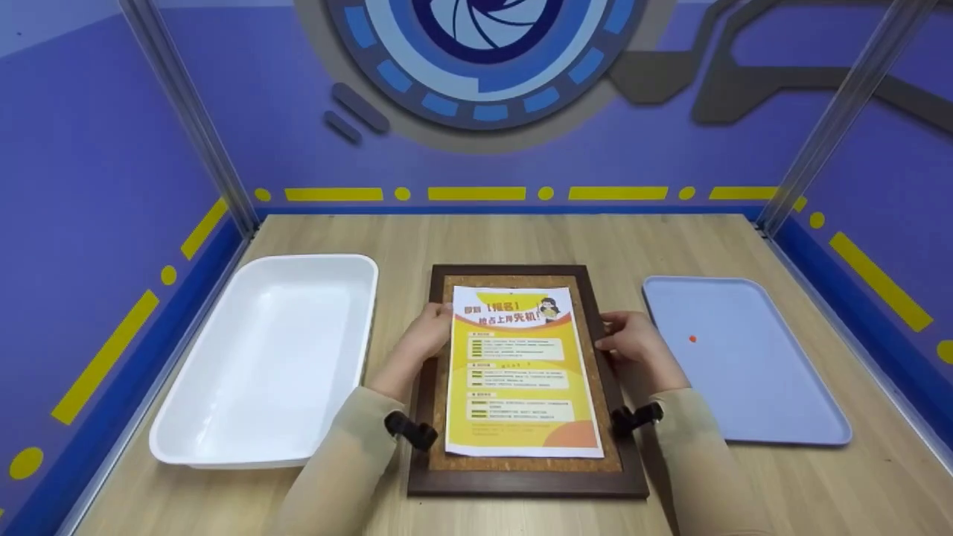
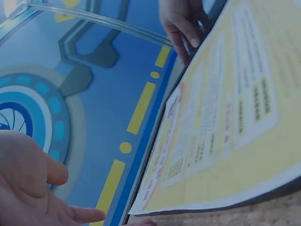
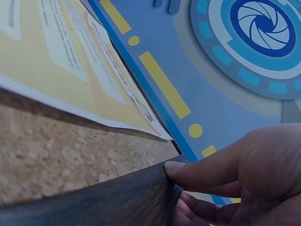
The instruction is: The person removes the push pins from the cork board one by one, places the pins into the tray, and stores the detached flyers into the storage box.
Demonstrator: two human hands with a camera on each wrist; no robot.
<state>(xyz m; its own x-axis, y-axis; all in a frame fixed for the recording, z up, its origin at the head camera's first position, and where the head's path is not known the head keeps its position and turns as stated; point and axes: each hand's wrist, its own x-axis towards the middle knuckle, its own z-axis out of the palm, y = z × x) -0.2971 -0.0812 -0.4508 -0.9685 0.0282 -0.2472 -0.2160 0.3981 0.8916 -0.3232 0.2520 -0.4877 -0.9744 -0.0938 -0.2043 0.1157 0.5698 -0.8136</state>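
A brown-framed cork board (image 1: 528, 482) lies on the table with a yellow-and-white printed sheet (image 1: 521, 380) on its cork. My left hand (image 1: 426, 331) reaches over the frame's left side, fingertips right at the sheet's upper left edge. Its fingers look spread and relaxed in the left wrist view, where the hand (image 2: 28, 183) shows at lower left. On the opposite side, my right hand (image 1: 633, 339) pinches the frame's right edge. The right wrist view shows that thumb (image 3: 202, 172) on top of the dark wood (image 3: 117, 188), with the other fingers curled against its outer side.
To the left stands a white rectangular basin (image 1: 260, 357). A pale blue tray (image 1: 767, 380) lies on the right with a tiny orange-red item (image 1: 693, 339) on it. Blue and purple printed panels (image 1: 484, 171) enclose the wooden table (image 1: 514, 238) at the back and sides.
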